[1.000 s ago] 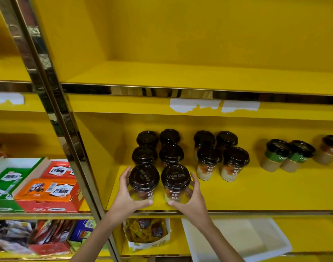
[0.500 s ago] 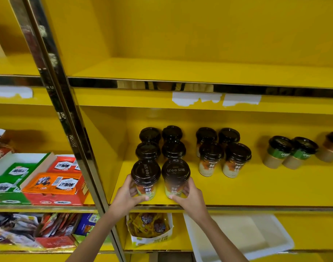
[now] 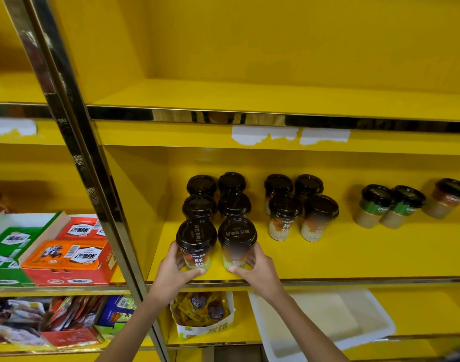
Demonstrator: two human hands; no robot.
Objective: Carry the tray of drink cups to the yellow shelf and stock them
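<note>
Two drink cups stood upright at the front edge of the yellow shelf, long axes vertical, dark lids up. The left hand wrapped the left front cup low on its body, printed label facing the camera. The right hand gripped the right front cup the same way. Both cups touched side by side, closing two columns of dark-lidded cups running back toward the wall. A group of four cups stood to the right, three green and brown cups beyond. The white tray sat on the shelf below.
</note>
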